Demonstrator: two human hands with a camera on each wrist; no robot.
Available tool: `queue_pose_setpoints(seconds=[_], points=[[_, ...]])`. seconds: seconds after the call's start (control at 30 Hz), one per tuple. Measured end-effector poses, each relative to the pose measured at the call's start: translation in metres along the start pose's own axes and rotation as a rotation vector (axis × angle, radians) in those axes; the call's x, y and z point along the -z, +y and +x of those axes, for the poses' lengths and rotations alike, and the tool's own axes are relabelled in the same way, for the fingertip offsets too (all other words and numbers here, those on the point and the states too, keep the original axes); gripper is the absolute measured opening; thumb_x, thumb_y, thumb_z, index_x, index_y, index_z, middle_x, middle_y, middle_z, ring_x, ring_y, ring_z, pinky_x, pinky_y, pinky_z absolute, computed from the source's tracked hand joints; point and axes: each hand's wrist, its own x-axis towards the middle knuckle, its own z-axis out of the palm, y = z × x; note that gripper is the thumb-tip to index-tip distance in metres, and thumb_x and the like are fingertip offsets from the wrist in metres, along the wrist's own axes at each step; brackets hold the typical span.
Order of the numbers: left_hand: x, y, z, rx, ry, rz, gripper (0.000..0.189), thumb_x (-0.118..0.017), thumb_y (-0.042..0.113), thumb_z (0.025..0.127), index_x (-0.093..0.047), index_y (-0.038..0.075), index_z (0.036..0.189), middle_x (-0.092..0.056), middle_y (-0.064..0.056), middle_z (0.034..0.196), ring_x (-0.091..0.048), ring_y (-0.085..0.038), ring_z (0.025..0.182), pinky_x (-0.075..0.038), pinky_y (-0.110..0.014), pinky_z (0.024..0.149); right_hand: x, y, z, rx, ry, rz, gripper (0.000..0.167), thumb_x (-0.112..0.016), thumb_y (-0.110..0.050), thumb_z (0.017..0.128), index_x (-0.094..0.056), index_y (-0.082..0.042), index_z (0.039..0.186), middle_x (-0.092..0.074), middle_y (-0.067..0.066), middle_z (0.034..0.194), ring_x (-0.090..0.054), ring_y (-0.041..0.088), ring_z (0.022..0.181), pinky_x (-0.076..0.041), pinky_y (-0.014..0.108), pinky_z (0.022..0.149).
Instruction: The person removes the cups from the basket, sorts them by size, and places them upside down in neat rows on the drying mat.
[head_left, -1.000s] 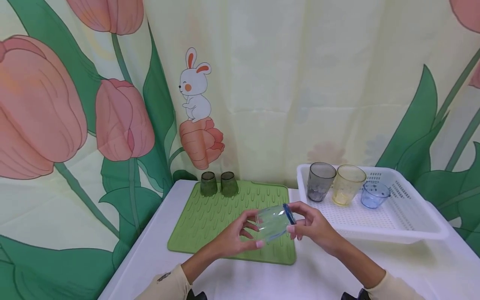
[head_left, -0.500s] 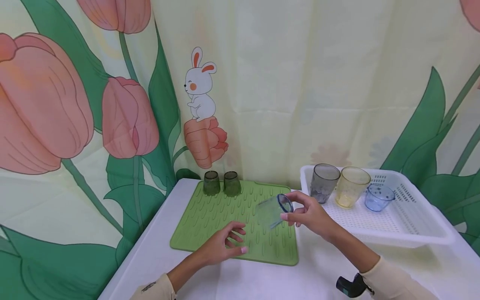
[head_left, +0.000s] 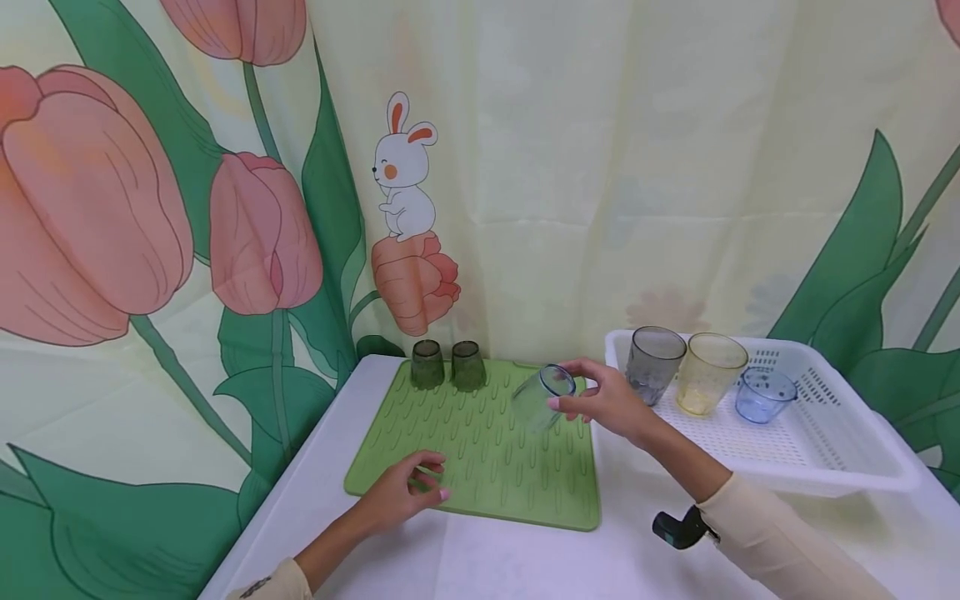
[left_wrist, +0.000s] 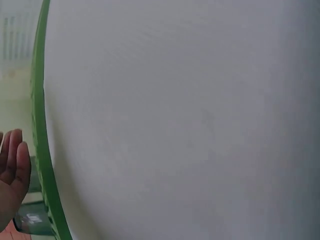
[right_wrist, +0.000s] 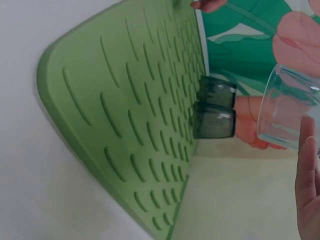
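My right hand (head_left: 606, 400) pinches a clear drinking glass (head_left: 534, 402) by its blue-ringed end, with the thumb on the near side. The glass tilts over the right back part of the green drying mat (head_left: 480, 467); in the right wrist view the glass (right_wrist: 285, 107) shows at the right edge. My left hand (head_left: 399, 493) holds nothing, its fingers loosely bent over the mat's front left edge. Two dark green glasses (head_left: 427, 367) stand side by side on the mat's back left, narrow ends up.
Right of the mat, a white perforated basket (head_left: 847, 475) holds a grey glass (head_left: 654, 362), a yellow glass (head_left: 708, 375) and a small blue glass (head_left: 765, 396). A white cloth (head_left: 510, 558) covers the table. A curtain printed with tulips (head_left: 266, 233) hangs behind.
My left hand has let go of the clear glass and drawn back left toward the front. My right hand has carried the glass slightly left and farther back over the mat.
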Motion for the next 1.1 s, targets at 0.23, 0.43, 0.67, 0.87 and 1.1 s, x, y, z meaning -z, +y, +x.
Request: queue_pose_setpoints(seconds=[0.23,0.43,0.67,0.87,1.1], points=[[0.011,-0.014,-0.006,0.089,0.074,0.006,0.055,-0.076,0.033,0.090,-0.057,0.005,0.134,-0.061,-0.012,0.128,-0.063,-0.022,0.107,-0.054,-0.027,0.078,-0.004,0.003,0.022,-0.017,-0.016,-0.059,0.063,-0.082,-0.029,0.083,-0.056,-0.004,0.134,-0.058,0.021,0.134,-0.072,0.023,0.075,-0.057,0.040,0.067],[0.021,-0.024,-0.010,0.137,0.140,0.078,0.051,-0.077,0.032,0.088,-0.061,0.007,0.129,-0.064,-0.010,0.124,-0.063,-0.020,0.103,-0.053,-0.027,0.074,-0.007,0.001,0.046,-0.034,-0.030,-0.125,0.068,-0.083,-0.030,0.083,-0.053,-0.002,0.137,-0.056,0.023,0.137,-0.071,0.020,0.074,-0.056,0.036,0.066],[0.032,-0.026,-0.010,0.175,0.203,0.126,0.044,-0.079,0.029,0.087,-0.064,0.006,0.121,-0.068,-0.009,0.114,-0.062,-0.017,0.096,-0.051,-0.028,0.069,-0.009,-0.003,0.072,-0.065,-0.059,-0.172,0.068,-0.082,-0.030,0.084,-0.050,-0.001,0.138,-0.054,0.023,0.138,-0.069,0.020,0.072,-0.056,0.035,0.064],[0.042,-0.029,-0.011,0.206,0.252,0.172,0.045,-0.082,0.031,0.083,-0.067,0.008,0.119,-0.069,-0.006,0.113,-0.061,-0.019,0.098,-0.051,-0.030,0.074,-0.015,-0.002,0.091,-0.091,-0.059,-0.217,0.065,-0.081,-0.026,0.085,-0.051,0.001,0.136,-0.056,0.025,0.135,-0.069,0.019,0.070,-0.054,0.030,0.061],[0.051,-0.039,-0.013,0.234,0.258,0.207,0.047,-0.084,0.032,0.081,-0.068,0.007,0.118,-0.069,-0.007,0.115,-0.061,-0.021,0.101,-0.051,-0.034,0.080,-0.026,0.005,0.109,-0.143,-0.056,-0.261,0.065,-0.080,-0.026,0.086,-0.050,0.001,0.136,-0.057,0.024,0.133,-0.071,0.023,0.074,-0.054,0.028,0.063]])
